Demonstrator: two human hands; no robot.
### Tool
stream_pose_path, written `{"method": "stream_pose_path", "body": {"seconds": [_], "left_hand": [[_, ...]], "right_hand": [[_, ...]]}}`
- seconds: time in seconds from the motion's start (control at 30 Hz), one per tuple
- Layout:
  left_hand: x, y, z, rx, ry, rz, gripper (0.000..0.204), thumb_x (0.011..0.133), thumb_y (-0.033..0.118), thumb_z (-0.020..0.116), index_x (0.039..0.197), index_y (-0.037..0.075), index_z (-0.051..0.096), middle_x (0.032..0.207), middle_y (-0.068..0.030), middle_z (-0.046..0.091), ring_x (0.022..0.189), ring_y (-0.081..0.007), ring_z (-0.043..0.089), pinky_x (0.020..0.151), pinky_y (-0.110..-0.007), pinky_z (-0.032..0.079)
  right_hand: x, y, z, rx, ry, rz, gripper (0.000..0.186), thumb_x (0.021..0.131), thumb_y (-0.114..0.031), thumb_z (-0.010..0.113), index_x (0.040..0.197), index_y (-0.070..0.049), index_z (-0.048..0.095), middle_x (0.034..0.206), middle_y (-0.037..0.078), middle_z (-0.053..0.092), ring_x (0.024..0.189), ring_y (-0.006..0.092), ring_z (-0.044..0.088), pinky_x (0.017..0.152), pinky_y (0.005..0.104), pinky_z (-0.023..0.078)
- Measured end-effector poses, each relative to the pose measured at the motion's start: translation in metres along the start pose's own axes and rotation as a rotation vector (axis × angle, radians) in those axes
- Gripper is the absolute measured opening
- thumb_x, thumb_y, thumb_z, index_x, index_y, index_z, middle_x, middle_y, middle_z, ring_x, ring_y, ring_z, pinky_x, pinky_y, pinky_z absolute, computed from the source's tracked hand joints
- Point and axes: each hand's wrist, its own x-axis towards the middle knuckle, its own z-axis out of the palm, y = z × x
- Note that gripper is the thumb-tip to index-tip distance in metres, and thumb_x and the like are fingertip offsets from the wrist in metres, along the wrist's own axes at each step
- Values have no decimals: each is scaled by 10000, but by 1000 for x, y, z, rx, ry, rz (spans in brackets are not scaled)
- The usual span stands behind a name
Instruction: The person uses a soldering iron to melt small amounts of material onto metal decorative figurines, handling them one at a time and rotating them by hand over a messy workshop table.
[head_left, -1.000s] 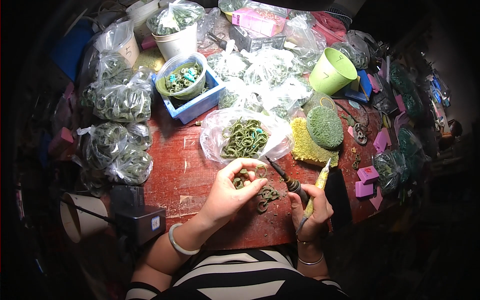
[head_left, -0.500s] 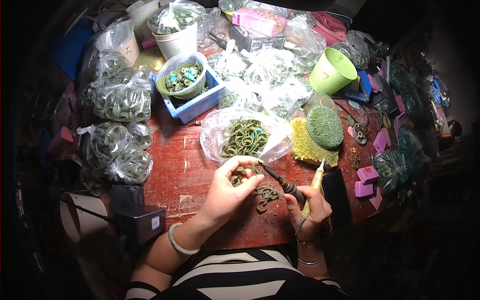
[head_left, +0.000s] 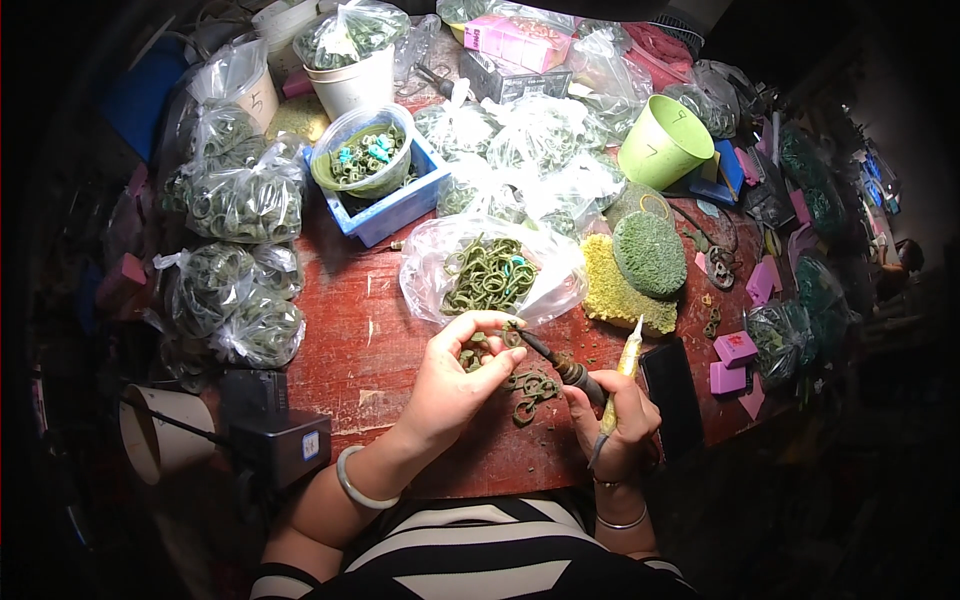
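Observation:
My left hand [head_left: 450,388] pinches a small green ring [head_left: 511,336] between thumb and fingertips, with several more rings [head_left: 474,352] tucked in its curled fingers. My right hand [head_left: 622,428] is closed round a dark-handled soldering-iron-like tool [head_left: 576,375], whose thin tip meets or nearly meets the pinched ring. Through the same hand runs a yellow pen-like tool [head_left: 629,355], its pale point upward. On the red table below lies a small heap of green rings [head_left: 530,398]. Just beyond my left hand sits an open clear plastic bag [head_left: 424,262] full of such rings [head_left: 487,280].
A yellow sponge-like block [head_left: 607,285] and a round green pad [head_left: 650,255] lie beyond my right hand. Filled bags [head_left: 247,205] line the left. Farther back stand a blue bin [head_left: 377,228] and a lime cup [head_left: 664,145]. A dark flat slab [head_left: 673,400] lies right.
My right hand has shifted slightly left, bringing both tools with it. The left hand and its rings stay nearly in place.

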Motion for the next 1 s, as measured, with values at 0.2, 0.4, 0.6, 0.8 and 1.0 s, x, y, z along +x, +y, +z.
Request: {"method": "stream_pose_path", "body": {"seconds": [0.2, 0.4, 0.6, 0.8, 1.0], "left_hand": [[0, 0, -1, -7, -8, 7, 271, 887, -27, 685, 1151, 16, 643, 896, 47, 514, 832, -26, 493, 768, -176, 428], [0, -1, -1, -16, -4, -8, 277, 884, -40, 677, 1153, 15, 641, 900, 46, 515, 833, -26, 500, 783, -179, 439], [-1, 0, 0, -55, 0, -11, 280, 882, -40, 680, 1153, 21, 646, 889, 52, 506, 829, -26, 497, 777, -180, 437], [0, 2, 0, 5, 3, -13, 285, 879, -23, 696, 1157, 28, 657, 874, 59, 492, 806, -24, 475, 728, -166, 397], [-1, 4, 0, 12, 6, -8, 300, 879, -22, 696, 1171, 27, 647, 846, 62, 514, 765, -16, 478, 679, -159, 392]], "right_hand": [[1, 0, 1, 21, -3, 0, 263, 780, -135, 845, 909, -18, 647, 744, 101, 676, 615, 257, 659, 564, 328, 513], [0, 0, 1, 20, 1, -2, 262, 781, -130, 844, 910, -16, 646, 743, 100, 674, 610, 253, 657, 562, 328, 511], [1, 0, 1, 15, 5, -12, 265, 782, -130, 844, 912, -15, 644, 738, 101, 670, 603, 252, 653, 558, 330, 510], [1, 0, -2, 21, 29, -31, 279, 788, -164, 845, 919, -16, 648, 735, 95, 673, 596, 244, 654, 553, 321, 509], [2, -4, -3, 33, 42, -41, 300, 799, -205, 842, 935, -17, 652, 740, 89, 678, 594, 234, 654, 553, 317, 510]]}}
